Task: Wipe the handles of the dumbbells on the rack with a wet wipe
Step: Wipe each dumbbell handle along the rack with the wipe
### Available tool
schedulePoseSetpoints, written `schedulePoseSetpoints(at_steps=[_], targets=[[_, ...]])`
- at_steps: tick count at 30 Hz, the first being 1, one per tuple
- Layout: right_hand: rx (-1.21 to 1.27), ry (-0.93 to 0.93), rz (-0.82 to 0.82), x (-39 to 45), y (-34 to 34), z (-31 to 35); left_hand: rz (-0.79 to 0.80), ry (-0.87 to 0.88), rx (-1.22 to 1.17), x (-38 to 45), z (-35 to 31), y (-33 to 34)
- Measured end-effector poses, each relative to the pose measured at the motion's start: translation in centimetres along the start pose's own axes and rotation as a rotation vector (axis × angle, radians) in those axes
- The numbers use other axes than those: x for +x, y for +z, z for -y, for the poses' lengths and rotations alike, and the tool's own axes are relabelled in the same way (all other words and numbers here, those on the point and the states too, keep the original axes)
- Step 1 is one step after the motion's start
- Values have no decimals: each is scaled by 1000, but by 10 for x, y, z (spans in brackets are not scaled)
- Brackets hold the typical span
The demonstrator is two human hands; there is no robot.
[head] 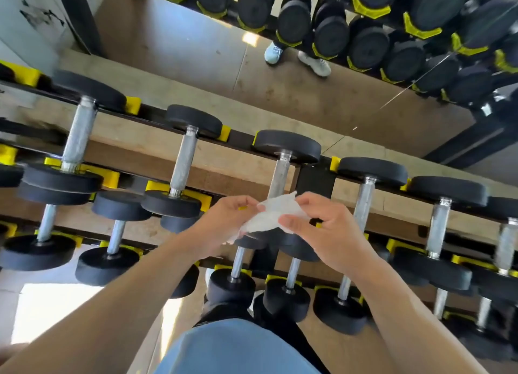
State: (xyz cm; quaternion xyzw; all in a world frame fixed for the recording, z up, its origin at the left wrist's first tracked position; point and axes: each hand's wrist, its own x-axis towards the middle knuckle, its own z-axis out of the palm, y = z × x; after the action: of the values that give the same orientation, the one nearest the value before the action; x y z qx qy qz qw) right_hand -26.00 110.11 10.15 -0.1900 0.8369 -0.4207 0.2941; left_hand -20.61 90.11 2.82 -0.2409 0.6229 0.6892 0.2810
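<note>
Standing over the rack (315, 179), the person has the left hand (221, 225) at frame centre, its fingers (246, 204) pinching one edge of the wet wipe (273, 215). Just to its right, the right hand (326, 233) grips the other edge, so the wipe is stretched between the two, above the dumbbells (179, 166) and touching none of them. Judging by this, the wipe is being unfolded or refolded; which handles (78, 134) are already clean cannot be told, and rows across the frame wait.
</note>
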Motion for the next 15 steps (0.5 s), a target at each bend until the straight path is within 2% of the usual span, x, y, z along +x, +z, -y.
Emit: schedulePoseSetpoints(at_steps=[3, 6, 8, 9, 11, 12, 13, 15], targets=[[-158, -148, -138, 1, -3, 10, 110, -63, -22, 5, 3, 9], [-40, -153, -113, 3, -6, 15, 179, -78, 151, 6, 7, 16], [144, -65, -104, 2, -6, 17, 65, 32, 267, 6, 8, 18], [182, -23, -131, 3, -6, 16, -85, 106, 283, 4, 7, 19], [137, 20, -183, 6, -5, 11, -368, 237, 37, -2, 2, 16], [112, 31, -183, 9, -5, 7, -408, 307, -91, -4, 2, 14], [106, 45, -166, 11, -3, 2, -378, 371, -157, -9, 0, 13], [139, 89, -118, 17, 0, -8, -264, 462, -10, -15, 0, 17]])
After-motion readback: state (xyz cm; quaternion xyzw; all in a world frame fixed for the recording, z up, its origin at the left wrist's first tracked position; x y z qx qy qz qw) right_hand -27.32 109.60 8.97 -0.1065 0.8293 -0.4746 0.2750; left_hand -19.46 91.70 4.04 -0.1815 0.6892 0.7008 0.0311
